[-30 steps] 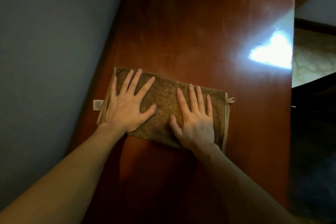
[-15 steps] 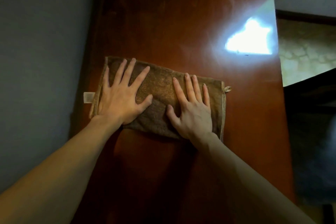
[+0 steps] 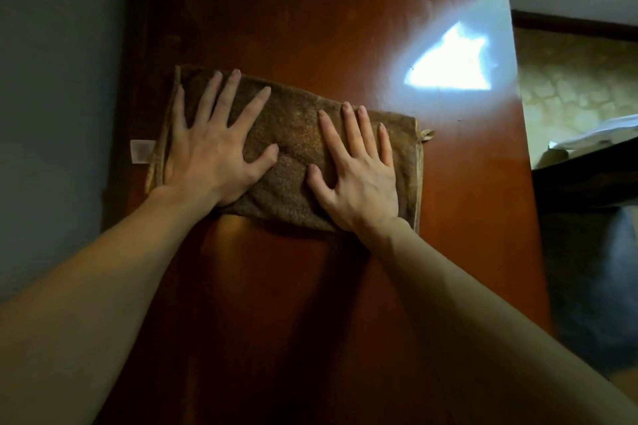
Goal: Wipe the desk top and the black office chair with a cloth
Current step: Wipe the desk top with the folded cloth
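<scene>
Both palms flat on the cloth (image 3: 293,138), desk top (image 3: 310,286).
I see left hand (image 3: 210,159) and right hand (image 3: 359,179) pressing, fingers spread straight, grasping nothing.

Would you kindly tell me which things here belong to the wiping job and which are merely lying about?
In the job: brown cloth; desk top; left hand and right hand, both pressing flat on the cloth.
Lying about: pale crumpled thing beyond the desk's right edge; patterned floor; grey wall.
</scene>
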`<act>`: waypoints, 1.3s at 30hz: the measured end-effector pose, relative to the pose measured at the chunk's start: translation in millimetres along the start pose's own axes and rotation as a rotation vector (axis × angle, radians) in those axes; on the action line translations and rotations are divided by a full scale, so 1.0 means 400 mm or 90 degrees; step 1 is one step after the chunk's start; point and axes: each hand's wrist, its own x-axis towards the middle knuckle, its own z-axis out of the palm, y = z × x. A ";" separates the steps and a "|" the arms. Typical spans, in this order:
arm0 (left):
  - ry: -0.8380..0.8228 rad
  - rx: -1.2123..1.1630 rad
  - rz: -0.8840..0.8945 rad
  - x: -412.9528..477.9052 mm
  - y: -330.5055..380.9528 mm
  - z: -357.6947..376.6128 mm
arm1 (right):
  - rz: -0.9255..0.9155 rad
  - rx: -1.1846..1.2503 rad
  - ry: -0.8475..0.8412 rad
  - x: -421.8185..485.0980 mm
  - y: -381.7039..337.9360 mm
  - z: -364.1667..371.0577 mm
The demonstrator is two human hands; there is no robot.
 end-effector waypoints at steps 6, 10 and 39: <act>0.019 -0.016 0.001 0.068 -0.010 0.005 | 0.005 -0.013 0.010 0.072 0.021 0.003; 0.020 -0.018 0.002 0.095 -0.010 0.005 | 0.010 -0.020 0.022 0.096 0.030 0.007; 0.013 0.000 -0.036 -0.059 0.026 0.005 | 0.013 -0.049 -0.026 -0.036 -0.021 -0.004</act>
